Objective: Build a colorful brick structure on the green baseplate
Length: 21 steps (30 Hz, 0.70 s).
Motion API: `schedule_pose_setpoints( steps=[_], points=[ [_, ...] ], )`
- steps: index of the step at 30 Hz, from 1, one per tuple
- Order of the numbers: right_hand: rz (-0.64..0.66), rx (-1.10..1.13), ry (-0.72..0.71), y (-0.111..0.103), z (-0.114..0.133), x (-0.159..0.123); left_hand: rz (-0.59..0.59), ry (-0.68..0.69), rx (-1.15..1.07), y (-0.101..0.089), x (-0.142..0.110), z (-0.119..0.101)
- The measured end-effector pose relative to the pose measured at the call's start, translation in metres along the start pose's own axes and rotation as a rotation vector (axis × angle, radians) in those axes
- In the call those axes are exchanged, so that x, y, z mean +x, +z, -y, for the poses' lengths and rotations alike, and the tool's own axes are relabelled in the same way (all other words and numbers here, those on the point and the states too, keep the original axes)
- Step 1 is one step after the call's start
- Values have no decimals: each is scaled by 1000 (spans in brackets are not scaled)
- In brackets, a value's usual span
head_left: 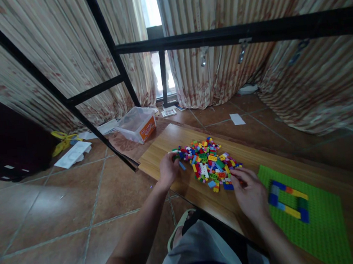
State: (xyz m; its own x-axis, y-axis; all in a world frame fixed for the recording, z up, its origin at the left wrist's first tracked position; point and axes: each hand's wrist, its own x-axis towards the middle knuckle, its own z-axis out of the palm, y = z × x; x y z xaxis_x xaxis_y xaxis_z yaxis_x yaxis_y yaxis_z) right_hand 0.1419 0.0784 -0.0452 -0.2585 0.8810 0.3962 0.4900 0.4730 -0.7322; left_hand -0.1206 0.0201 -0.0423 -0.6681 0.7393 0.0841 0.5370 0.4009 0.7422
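A heap of small coloured building bricks [207,164] lies on a low wooden table [165,143]. My left hand [168,170] rests at the heap's left edge, fingers curled, touching bricks; what it holds is hidden. My right hand [249,193] lies at the heap's near right edge, its fingers reaching into the bricks near a blue one [228,186]. To the right lies a green baseplate [323,221] carrying a rectangle outline of blue, yellow, grey and orange bricks [287,201].
A clear plastic box with an orange label [137,123] sits on the tiled floor beyond the table. Black metal frame bars [241,32] cross overhead. Papers [72,154], a yellow object [64,140] and curtains [214,69] surround the area. My knees are under the table's near edge.
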Motion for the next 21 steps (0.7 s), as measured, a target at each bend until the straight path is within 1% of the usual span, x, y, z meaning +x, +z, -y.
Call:
schedule_pose_setpoints(
  steps=[3,7,10,13,14,16,18,20,21],
  points=[
    [4,42,11,-1,4,-3,-23,-15,-187,2,-4,6],
    [18,102,17,-2,12,-6,8,-8,-552,5,-9,9],
    [57,167,39,2,22,-8,47,-3,-714,7,-12,2],
    [111,208,65,5,33,-11,91,-28,-816,9,-21,-13],
    [130,223,74,6,37,-13,122,-40,-853,10,-27,-20],
    [169,257,103,6,44,-16,232,-72,-946,13,-44,-34],
    [198,323,163,5,49,-18,386,-102,-1044,17,-64,-49],
    [195,432,246,4,52,-20,505,-144,-1130,20,-85,-64],
    [182,496,288,3,54,-20,545,-168,-1152,22,-93,-69]
  ],
)
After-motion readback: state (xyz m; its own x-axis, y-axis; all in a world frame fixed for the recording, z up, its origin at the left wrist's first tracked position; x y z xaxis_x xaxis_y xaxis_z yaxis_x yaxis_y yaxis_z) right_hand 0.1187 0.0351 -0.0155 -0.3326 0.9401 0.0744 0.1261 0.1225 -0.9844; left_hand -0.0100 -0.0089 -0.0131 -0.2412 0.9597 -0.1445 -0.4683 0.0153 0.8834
